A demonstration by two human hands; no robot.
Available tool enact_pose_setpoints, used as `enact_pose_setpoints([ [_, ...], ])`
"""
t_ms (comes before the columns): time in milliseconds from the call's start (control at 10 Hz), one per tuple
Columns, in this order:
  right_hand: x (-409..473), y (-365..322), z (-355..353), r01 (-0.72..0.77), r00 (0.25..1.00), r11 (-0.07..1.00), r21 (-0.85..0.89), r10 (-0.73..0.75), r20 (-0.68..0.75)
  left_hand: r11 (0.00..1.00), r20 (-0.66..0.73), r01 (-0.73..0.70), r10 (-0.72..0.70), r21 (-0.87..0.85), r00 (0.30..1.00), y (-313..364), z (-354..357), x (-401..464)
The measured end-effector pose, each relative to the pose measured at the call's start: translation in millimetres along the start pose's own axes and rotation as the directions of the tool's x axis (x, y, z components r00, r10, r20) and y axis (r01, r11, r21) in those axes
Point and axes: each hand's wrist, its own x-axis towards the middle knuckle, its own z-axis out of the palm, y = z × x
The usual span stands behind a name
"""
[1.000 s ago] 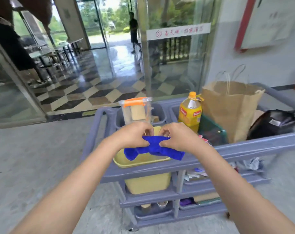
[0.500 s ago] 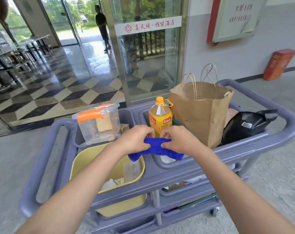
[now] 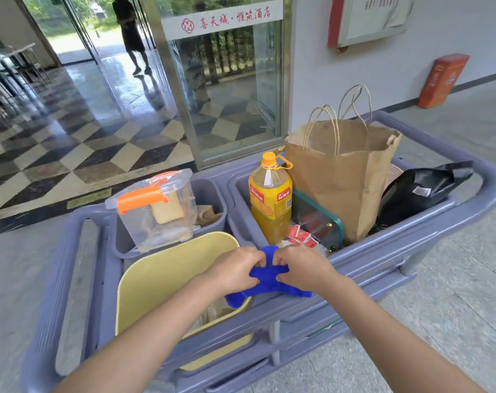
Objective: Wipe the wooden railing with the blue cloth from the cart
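A bunched blue cloth (image 3: pixel 265 282) hangs between both my hands, just above the near edge of the grey-blue cart (image 3: pixel 388 268). My left hand (image 3: pixel 235 272) pinches its left part and my right hand (image 3: pixel 303 268) pinches its right part, fingertips almost touching. One end of the cloth droops over the rim of the yellow bin (image 3: pixel 156 282). No wooden railing shows in this view.
The cart's top tray holds a clear box with an orange latch (image 3: pixel 156 207), a yellow drink bottle (image 3: pixel 271 199), a brown paper bag (image 3: pixel 343 168) and a black bag (image 3: pixel 422 188). A glass door panel (image 3: pixel 224 80) stands behind. A person (image 3: pixel 130 32) stands in the far doorway.
My view has swung right and moved closer to the cart. Both hands have kept hold of the blue cloth and drawn nearer together, bunching it more.
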Motion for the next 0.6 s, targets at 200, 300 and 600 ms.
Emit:
enact_pose_setpoints([
  [200, -0.6, -0.2, 7.9, -0.038, 0.999, 0.999, -0.015, 0.038, 0.016, 0.998, 0.117, 0.0, 0.008, -0.068, 0.993, 0.0, -1.6, 10.5],
  [300, -1.3, -3.7, 2.7, -0.036, 0.997, 0.999, -0.017, 0.037, 0.062, 0.999, 0.215, -0.001, 0.009, -0.038, 0.977, 3.5, -9.0, 14.9],
  [600, 0.8, -18.5, -83.5, -0.11, 0.988, 0.994, -0.007, 0.11, 0.112, 0.996, 0.487, -0.038, -0.009, 0.086, 0.874, 26.2, -99.1, 53.3],
])
